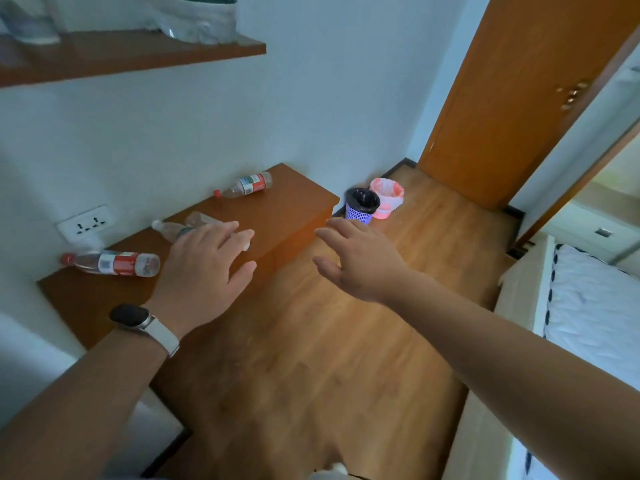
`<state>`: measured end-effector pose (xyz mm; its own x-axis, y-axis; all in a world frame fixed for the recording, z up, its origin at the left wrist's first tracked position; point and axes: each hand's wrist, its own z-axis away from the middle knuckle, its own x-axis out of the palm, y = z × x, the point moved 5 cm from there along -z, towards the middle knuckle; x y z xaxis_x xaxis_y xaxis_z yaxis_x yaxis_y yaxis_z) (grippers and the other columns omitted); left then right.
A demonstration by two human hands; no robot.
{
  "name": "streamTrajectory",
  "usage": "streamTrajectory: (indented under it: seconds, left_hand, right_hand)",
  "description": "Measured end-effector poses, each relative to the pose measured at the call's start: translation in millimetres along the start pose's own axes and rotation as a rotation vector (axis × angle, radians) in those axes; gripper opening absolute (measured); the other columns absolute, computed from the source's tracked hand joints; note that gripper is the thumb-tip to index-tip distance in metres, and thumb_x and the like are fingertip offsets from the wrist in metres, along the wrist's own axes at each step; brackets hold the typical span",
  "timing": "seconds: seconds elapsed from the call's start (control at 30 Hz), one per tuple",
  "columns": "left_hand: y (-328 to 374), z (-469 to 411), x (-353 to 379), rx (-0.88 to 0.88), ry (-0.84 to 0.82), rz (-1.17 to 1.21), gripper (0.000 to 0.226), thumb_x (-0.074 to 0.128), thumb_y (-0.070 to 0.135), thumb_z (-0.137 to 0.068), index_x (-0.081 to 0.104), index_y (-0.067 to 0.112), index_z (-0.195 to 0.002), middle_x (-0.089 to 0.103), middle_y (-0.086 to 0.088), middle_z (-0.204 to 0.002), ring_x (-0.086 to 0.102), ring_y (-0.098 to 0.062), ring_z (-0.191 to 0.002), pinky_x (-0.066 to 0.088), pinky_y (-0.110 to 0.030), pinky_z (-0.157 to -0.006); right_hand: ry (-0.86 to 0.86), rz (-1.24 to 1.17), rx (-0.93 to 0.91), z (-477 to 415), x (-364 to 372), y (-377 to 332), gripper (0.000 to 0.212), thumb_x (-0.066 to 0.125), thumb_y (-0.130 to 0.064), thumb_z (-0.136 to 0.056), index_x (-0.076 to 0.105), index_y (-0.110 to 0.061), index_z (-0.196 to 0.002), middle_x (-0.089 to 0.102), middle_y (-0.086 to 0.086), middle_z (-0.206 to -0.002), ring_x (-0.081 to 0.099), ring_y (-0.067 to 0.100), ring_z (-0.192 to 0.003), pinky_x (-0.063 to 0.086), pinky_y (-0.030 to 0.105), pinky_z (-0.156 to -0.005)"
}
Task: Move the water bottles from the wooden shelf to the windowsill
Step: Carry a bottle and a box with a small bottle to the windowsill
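Both hands are spread wide and empty: left hand [207, 261] hovers over the wooden shelf [298, 202], right hand [356, 261] just off its front edge. Three water bottles [114, 263] lie on their sides along the back edge. They look near-empty, so light and crushable, probably rolly; I'd grab mid-body at the label.

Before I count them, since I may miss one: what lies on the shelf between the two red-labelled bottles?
In the head view, clear bottles, partly hidden by the left hand.

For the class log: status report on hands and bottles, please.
Both hands open, empty: left hand, right hand. Bottles lying on wooden shelf, nearest under left hand. Nothing blocking.
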<state>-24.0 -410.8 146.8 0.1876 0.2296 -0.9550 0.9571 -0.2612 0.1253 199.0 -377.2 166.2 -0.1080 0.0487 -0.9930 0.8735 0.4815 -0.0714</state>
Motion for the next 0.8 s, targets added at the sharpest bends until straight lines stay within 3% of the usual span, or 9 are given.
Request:
streamTrajectory:
  seconds: [0.13, 0.3, 0.47, 0.57, 0.8]
  left_hand:
    - [-16, -2, 1, -0.042, 0.005, -0.007, 0.053, 0.045, 0.049, -0.097, 0.057, 0.019, -0.138, 0.059, -0.007, -0.140, 0.052, -0.029, -0.131, 0.044, -0.051, -0.104]
    - [-32, -10, 10, -0.118, 0.006, -0.008, 0.047, 0.064, 0.036, -0.095, 0.060, 0.014, -0.136, 0.061, -0.012, -0.138, 0.054, -0.034, -0.130, 0.042, -0.054, -0.104]
    - [-60, -35, 23, -0.220, -0.027, -0.032, 0.053, 0.047, 0.046, -0.096, 0.058, 0.015, -0.138, 0.059, -0.010, -0.140, 0.052, -0.032, -0.131, 0.043, -0.054, -0.105]
    - [-72, -61, 28, -0.281, -0.058, -0.048, 0.058, 0.040, 0.051, -0.096, 0.054, 0.018, -0.141, 0.057, -0.008, -0.144, 0.050, -0.030, -0.134, 0.041, -0.053, -0.109]
    - [-82, -146, 42, -0.378, -0.072, -0.078, 0.052, 0.054, 0.042, -0.099, 0.052, 0.019, -0.145, 0.051, -0.008, -0.150, 0.044, -0.029, -0.139, 0.034, -0.052, -0.113]
  right_hand:
    - [0.035, -0.020, -0.021, -21, 7, -7, 0.062, 0.032, -0.056, -0.091, 0.059, -0.017, -0.131, 0.059, 0.008, -0.134, 0.056, 0.033, -0.120, 0.049, 0.046, -0.091]
    - [-0.041, -0.026, -0.066, -55, 29, -12, 0.073, 0.016, -0.063, -0.089, 0.048, -0.024, -0.142, 0.048, 0.003, -0.147, 0.044, 0.027, -0.135, 0.039, 0.045, -0.106]
    - [-0.078, -0.044, -0.140, -107, 48, -5, 0.056, 0.033, -0.055, -0.101, 0.038, -0.027, -0.148, 0.038, 0.001, -0.154, 0.034, 0.024, -0.143, 0.031, 0.044, -0.113]
    - [-0.087, -0.053, -0.174, -144, 49, 9, 0.055, 0.034, -0.054, -0.102, 0.036, -0.027, -0.149, 0.037, 0.000, -0.156, 0.032, 0.023, -0.143, 0.029, 0.043, -0.114]
    - [-0.088, -0.092, -0.220, -219, 49, 60, 0.054, 0.032, -0.053, -0.102, 0.035, -0.027, -0.149, 0.036, 0.000, -0.156, 0.030, 0.023, -0.144, 0.027, 0.042, -0.116]
